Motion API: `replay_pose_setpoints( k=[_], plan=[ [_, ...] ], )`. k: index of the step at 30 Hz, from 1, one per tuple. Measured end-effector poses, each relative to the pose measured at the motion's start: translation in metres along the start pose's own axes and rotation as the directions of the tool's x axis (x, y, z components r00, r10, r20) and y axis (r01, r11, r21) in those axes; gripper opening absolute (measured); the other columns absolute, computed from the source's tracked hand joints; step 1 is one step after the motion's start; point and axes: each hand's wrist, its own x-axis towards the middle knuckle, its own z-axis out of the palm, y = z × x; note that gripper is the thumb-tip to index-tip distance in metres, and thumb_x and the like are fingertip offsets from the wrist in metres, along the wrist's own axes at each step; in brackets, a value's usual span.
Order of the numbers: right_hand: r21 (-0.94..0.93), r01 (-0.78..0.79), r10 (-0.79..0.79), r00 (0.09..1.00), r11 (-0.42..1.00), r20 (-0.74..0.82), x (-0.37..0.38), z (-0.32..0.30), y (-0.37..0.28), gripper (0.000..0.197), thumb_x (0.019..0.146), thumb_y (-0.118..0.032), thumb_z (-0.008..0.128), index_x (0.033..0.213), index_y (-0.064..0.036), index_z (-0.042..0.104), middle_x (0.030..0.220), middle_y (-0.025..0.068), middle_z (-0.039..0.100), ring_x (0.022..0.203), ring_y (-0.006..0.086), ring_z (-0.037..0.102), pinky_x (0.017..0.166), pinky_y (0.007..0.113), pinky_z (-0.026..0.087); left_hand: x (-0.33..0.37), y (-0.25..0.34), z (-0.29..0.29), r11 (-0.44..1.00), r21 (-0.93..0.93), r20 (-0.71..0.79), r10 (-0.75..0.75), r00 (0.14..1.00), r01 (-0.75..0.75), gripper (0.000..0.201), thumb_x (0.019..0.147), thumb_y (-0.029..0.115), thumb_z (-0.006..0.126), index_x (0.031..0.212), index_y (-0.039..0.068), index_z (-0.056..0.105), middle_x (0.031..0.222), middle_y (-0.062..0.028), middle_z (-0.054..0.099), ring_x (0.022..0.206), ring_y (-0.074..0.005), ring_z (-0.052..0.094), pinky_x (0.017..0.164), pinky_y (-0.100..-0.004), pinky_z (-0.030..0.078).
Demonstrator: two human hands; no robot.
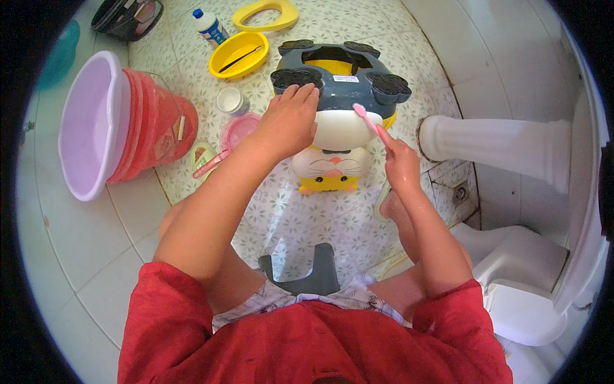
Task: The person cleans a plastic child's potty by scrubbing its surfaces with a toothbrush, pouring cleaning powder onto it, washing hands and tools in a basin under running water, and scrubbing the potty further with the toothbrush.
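Note:
A child's potty (348, 131) with a yellow and white animal face lies upside down on the floor in front of me. Its dark grey underside faces up, with black padded feet at the corners. My left hand (291, 121) grips its near left edge, fingers over the dark base and thumb against the white side. Between the fingers of my right hand (401, 163) is a pink toothbrush (368, 116), its bristle end touching the potty where the white body meets the grey base.
At left stand red buckets (153, 121) topped by a lilac basin (89, 128). Beyond are a yellow bowl (238, 46) with a dark brush, a bottle (210, 27) and a yellow seat ring (265, 14). A pink dipper (240, 131) lies near my left forearm; a white pedestal (492, 146) stands right.

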Motion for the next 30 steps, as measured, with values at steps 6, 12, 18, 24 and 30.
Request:
replay_pose_setpoints(
  k=[6,12,18,24,30],
  plan=[
    [0.019,0.079,-0.081,0.991,0.997,0.105,0.005,-0.001,-0.020,0.066,0.075,0.004,0.048,0.128,-0.0342,0.052,0.090,0.0148,0.060,0.077,0.0342,0.062,0.069,0.045,0.049,0.004,0.005,-0.002,0.999,-0.050,-0.001,-0.005,1.000,0.005,0.055,0.079,0.011,0.062,0.128,-0.003,0.044,0.128,-0.0199,0.046,0.121,-0.0352,0.043,0.102,-0.0407,0.037],
    [-0.084,0.039,-0.017,0.969,0.996,0.246,0.026,-0.042,0.006,0.064,0.073,0.004,0.049,0.127,-0.0303,0.054,0.092,0.0153,0.061,0.080,0.0339,0.062,0.070,0.043,0.049,-0.002,0.000,-0.006,0.999,-0.050,-0.023,-0.001,1.000,0.000,0.053,0.078,0.009,0.061,0.126,-0.003,0.046,0.128,-0.0201,0.046,0.120,-0.0353,0.043,0.102,-0.0408,0.037],
    [-0.005,0.113,-0.110,0.975,0.994,0.194,0.025,-0.027,-0.012,0.058,0.072,0.003,0.048,0.120,-0.0284,0.060,0.089,0.0161,0.062,0.080,0.0339,0.062,0.072,0.045,0.049,0.006,0.010,-0.001,0.999,-0.040,-0.020,-0.012,1.000,0.011,0.054,0.075,0.007,0.062,0.126,-0.002,0.047,0.129,-0.0193,0.045,0.121,-0.0353,0.042,0.102,-0.0402,0.037],
    [-0.088,0.108,-0.091,0.979,0.990,0.182,0.030,-0.036,-0.017,0.047,0.078,-0.006,0.049,0.117,-0.0271,0.061,0.090,0.0159,0.063,0.081,0.0349,0.062,0.070,0.046,0.050,0.005,0.009,0.002,0.998,0.001,-0.048,0.068,0.997,-0.068,0.049,0.074,0.008,0.062,0.122,0.001,0.052,0.132,-0.0188,0.045,0.122,-0.0343,0.042,0.101,-0.0416,0.037],
    [-0.074,0.119,-0.103,0.977,0.990,0.188,0.028,-0.025,-0.021,0.046,0.079,-0.006,0.049,0.118,-0.0265,0.061,0.090,0.0150,0.063,0.077,0.0366,0.062,0.067,0.046,0.050,0.009,0.014,-0.003,0.999,0.020,-0.042,0.032,0.999,-0.031,0.044,0.075,0.007,0.060,0.118,0.001,0.055,0.129,-0.0182,0.047,0.121,-0.0339,0.043,0.100,-0.0426,0.038]
  ],
)
